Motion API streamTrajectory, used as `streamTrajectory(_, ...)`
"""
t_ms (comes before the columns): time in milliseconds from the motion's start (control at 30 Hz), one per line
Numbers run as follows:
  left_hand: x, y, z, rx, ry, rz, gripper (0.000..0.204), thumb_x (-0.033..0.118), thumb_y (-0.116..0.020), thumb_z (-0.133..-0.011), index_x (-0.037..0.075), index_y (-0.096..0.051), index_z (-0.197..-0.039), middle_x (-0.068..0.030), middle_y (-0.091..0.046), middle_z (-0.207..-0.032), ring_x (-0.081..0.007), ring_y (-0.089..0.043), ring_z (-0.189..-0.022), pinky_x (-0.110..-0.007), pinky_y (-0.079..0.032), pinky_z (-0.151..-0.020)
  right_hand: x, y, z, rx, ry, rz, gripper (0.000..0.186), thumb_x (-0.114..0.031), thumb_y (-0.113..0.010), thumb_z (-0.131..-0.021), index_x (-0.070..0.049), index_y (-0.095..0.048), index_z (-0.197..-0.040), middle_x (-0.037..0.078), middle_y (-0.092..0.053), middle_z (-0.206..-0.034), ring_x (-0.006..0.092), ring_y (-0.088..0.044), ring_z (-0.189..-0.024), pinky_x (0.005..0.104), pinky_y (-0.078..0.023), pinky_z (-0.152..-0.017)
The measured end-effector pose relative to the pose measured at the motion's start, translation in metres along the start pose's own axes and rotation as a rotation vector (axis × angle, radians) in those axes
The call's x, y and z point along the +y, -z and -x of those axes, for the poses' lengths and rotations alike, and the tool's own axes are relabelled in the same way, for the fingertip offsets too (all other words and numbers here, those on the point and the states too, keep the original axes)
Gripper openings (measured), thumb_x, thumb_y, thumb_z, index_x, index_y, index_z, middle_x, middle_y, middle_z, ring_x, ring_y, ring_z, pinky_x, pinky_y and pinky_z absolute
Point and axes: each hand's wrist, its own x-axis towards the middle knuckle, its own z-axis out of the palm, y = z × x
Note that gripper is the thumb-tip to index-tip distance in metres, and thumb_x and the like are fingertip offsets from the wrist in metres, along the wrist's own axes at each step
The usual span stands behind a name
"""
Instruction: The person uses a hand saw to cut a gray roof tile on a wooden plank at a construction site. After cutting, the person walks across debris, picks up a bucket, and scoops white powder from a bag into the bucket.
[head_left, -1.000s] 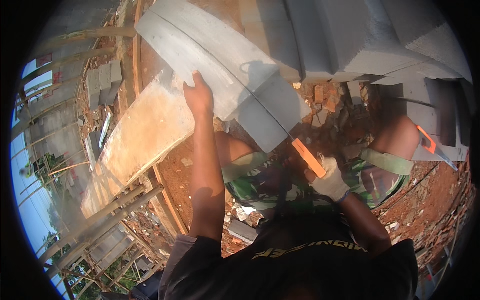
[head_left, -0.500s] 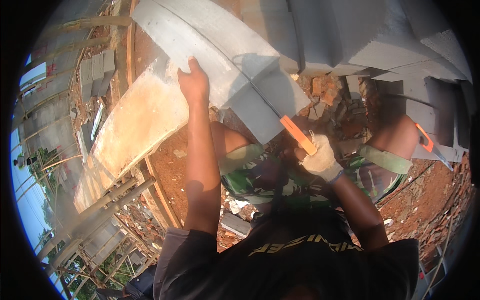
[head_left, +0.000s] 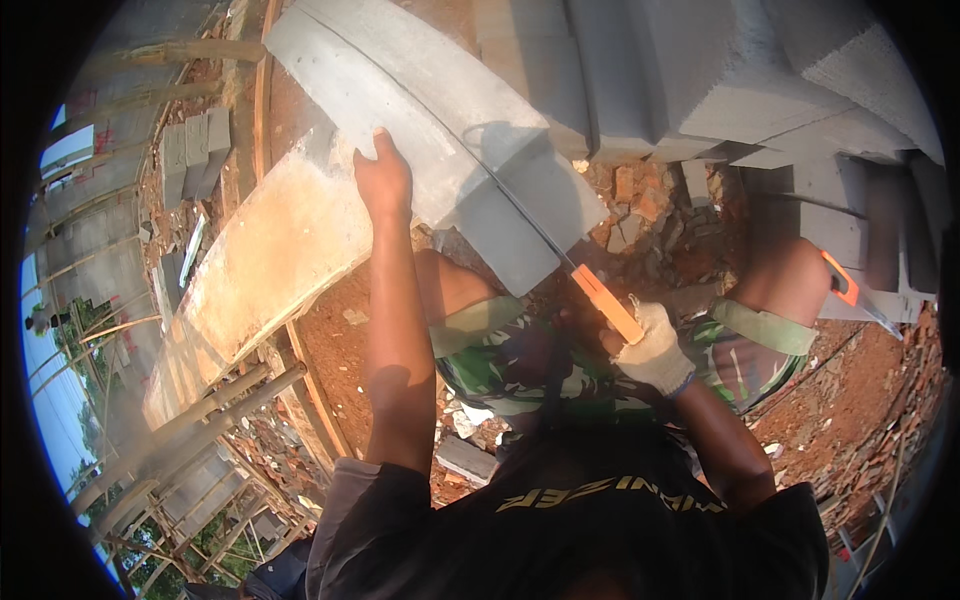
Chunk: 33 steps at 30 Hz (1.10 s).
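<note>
In my gloved right hand (head_left: 655, 350) is the orange handle of a handsaw (head_left: 600, 300), with my fingers closed around it. Its thin dark blade runs up and left along a lengthwise line in a long, light grey lightweight block (head_left: 440, 150). My bare left hand (head_left: 385, 180) grips the block's left edge, one digit pointing up over the top face; some fingers are hidden. Under the block's left side lies a pale, stained board (head_left: 280, 240). The block's near end lies in shadow close to my knees.
Several grey blocks (head_left: 700, 80) are stacked at the far right. A second handsaw with an orange handle (head_left: 845, 280) lies beside my right knee. Broken bricks (head_left: 640, 195) cover the red soil beyond my knees. Wooden poles (head_left: 200, 440) stand at the left.
My right hand and the handsaw have slid a little toward me and to the right along the line in the block. My left hand keeps its place on the block.
</note>
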Motion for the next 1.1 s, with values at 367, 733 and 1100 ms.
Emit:
streamTrajectory(367, -0.012, -0.006, -0.006, 0.127, 0.016, -0.063, 0.066, 0.039, -0.049, -0.105, -0.013, -0.044, -0.145, -0.0266, -0.058, -0.140, -0.0355, -0.056, -0.131, -0.040, -0.042, -0.110, 0.008, -0.003, 0.029, 0.031, 0.174, 0.281, 0.032, -0.018, -0.069, -0.081, -0.006, -0.069, -0.110, 0.017, -0.068, -0.084, 0.0402, -0.065, -0.079, 0.0445, -0.055, -0.073)
streamTrajectory(733, -0.002, 0.001, -0.001, 0.043, 0.024, -0.058, 0.079, 0.043, -0.048, -0.104, -0.019, -0.030, -0.149, -0.0363, -0.043, -0.151, -0.0442, -0.043, -0.142, -0.043, -0.034, -0.118, 0.023, -0.021, -0.023, 0.084, 0.167, 0.118, 0.019, -0.016, -0.070, -0.081, -0.005, -0.074, -0.095, 0.015, -0.070, -0.074, 0.0349, -0.068, -0.071, 0.0413, -0.055, -0.065)
streamTrajectory(1100, 0.002, 0.004, 0.009, 0.034, 0.014, -0.076, 0.078, 0.041, -0.049, -0.104, -0.021, -0.030, -0.148, -0.0353, -0.047, -0.148, -0.0424, -0.048, -0.139, -0.042, -0.037, -0.116, -0.002, -0.011, -0.012, 0.053, -0.120, 0.185, 0.023, -0.021, -0.069, -0.082, -0.008, -0.073, -0.101, 0.017, -0.071, -0.091, 0.0375, -0.069, -0.081, 0.0460, -0.056, -0.074)
